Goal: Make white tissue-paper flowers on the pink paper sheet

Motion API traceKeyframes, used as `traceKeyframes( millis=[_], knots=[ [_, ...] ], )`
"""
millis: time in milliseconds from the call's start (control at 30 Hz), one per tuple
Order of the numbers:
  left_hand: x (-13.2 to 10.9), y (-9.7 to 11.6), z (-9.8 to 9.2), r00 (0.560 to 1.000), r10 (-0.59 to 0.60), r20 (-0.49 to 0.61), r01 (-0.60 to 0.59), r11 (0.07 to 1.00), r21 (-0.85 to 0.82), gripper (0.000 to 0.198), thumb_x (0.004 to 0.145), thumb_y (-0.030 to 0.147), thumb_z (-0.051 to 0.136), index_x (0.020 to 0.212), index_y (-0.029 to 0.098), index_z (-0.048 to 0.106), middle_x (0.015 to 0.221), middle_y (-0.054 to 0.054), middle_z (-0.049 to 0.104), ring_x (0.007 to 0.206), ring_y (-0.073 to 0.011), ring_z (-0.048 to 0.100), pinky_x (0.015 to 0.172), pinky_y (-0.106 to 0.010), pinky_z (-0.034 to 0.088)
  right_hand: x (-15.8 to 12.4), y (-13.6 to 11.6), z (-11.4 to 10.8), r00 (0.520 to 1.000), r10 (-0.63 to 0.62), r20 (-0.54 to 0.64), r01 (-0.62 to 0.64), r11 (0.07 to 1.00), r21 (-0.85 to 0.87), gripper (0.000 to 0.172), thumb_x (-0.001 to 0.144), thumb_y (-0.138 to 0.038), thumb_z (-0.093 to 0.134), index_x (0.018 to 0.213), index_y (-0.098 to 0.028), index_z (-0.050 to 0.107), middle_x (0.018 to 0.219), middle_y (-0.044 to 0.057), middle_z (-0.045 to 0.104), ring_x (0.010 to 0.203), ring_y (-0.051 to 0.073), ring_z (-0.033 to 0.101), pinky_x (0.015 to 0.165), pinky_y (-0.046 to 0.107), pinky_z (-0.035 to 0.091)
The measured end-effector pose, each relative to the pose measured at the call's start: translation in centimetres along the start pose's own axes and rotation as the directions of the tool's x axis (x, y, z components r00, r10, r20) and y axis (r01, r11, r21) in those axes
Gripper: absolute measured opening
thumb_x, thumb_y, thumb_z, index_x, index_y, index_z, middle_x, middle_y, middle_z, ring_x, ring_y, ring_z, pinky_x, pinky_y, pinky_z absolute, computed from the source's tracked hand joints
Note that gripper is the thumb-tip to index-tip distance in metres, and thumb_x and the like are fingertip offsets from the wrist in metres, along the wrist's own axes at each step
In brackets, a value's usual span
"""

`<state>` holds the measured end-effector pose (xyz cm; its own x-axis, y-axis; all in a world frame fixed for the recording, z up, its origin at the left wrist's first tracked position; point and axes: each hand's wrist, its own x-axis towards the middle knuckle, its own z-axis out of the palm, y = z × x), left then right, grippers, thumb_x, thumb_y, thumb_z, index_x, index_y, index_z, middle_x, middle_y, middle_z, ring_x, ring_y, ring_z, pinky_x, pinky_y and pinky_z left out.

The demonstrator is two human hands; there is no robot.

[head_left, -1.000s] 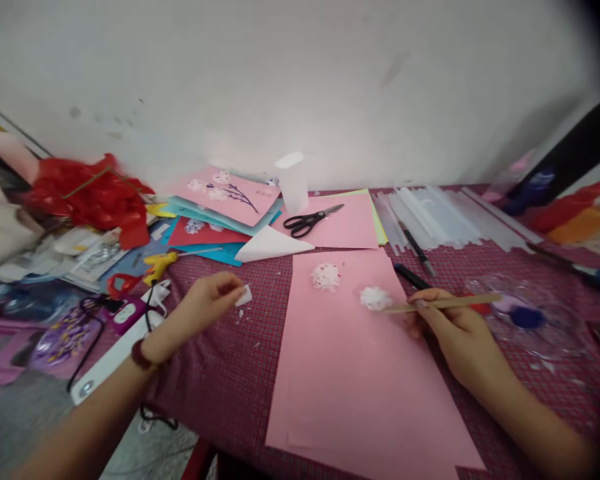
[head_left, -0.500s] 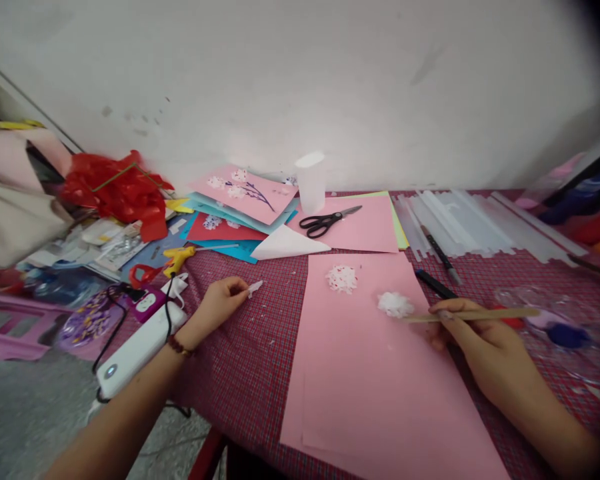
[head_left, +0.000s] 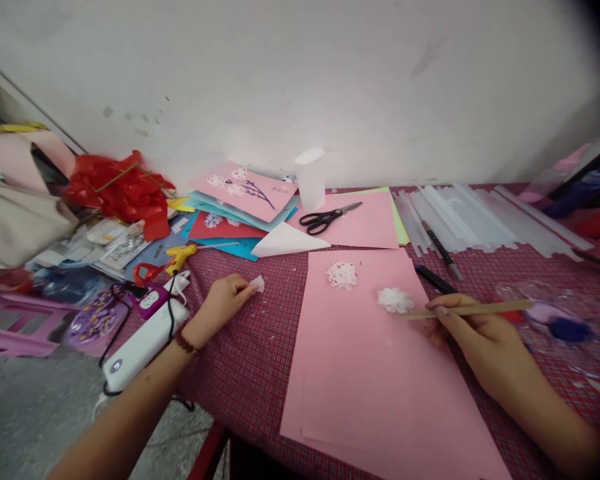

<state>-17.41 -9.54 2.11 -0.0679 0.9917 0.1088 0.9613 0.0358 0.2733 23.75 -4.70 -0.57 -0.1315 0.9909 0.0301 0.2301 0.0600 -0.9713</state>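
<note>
Head view: checked tablecloth (head_left: 240, 360), pink paper (head_left: 375, 387) lying on it. Both hands are pinching stuff: right hand (head_left: 480, 340) has a flat wooden stick (head_left: 500, 308), tip right by the fluffy white tuft (head_left: 394, 300) on the paper; left hand (head_left: 223, 300), off to the paper's left, a tiny white scrap (head_left: 259, 284).

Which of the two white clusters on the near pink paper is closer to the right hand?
The plain white cluster, by the flat stick; the red-flecked cluster lies farther left.

A red bag (head_left: 117, 190) lies behind a yellow glue gun (head_left: 181, 252) and pink stool (head_left: 37, 305).
</note>
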Motion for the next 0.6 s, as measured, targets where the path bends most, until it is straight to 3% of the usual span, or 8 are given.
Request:
traceKeyframes(
  millis=[200,367,600],
  knots=[
    [-0.4,3.2,0.0,0.998,-0.035,-0.057,0.046,0.978,0.202,0.046,0.081,0.058,0.052,0.063,0.017,0.063,0.068,-0.007,0.061,0.066,-0.0201,0.056,0.060,-0.029,0.035,0.1,-0.1,-0.1,1.000,-0.003,-0.016,0.002,0.999,-0.034,0.029,0.079,-0.049,0.057,0.074,-0.020,0.058,0.064,0.002,0.058,0.055,0.018,0.057,0.050,0.028,0.047],
    [-0.5,3.9,0.6,0.992,-0.055,-0.116,0.089,0.944,0.317,0.036,0.085,0.046,0.050,0.064,0.018,0.060,0.073,-0.009,0.063,0.071,-0.0229,0.059,0.059,-0.029,0.036,0.0,-0.2,-0.1,1.000,0.011,0.002,-0.011,1.000,-0.006,0.025,0.081,-0.045,0.056,0.077,-0.020,0.058,0.062,0.001,0.059,0.054,0.017,0.056,0.051,0.028,0.046],
    [-0.1,3.5,0.6,0.989,-0.068,-0.129,0.104,0.950,0.295,0.041,0.090,0.039,0.041,0.058,0.019,0.057,0.068,-0.007,0.062,0.065,-0.0200,0.058,0.056,-0.028,0.032,-0.1,0.0,-0.1,1.000,0.014,0.024,-0.015,0.999,0.031,0.023,0.084,-0.042,0.056,0.082,-0.020,0.056,0.060,0.000,0.058,0.051,0.015,0.055,0.050,0.027,0.044]
  ],
)
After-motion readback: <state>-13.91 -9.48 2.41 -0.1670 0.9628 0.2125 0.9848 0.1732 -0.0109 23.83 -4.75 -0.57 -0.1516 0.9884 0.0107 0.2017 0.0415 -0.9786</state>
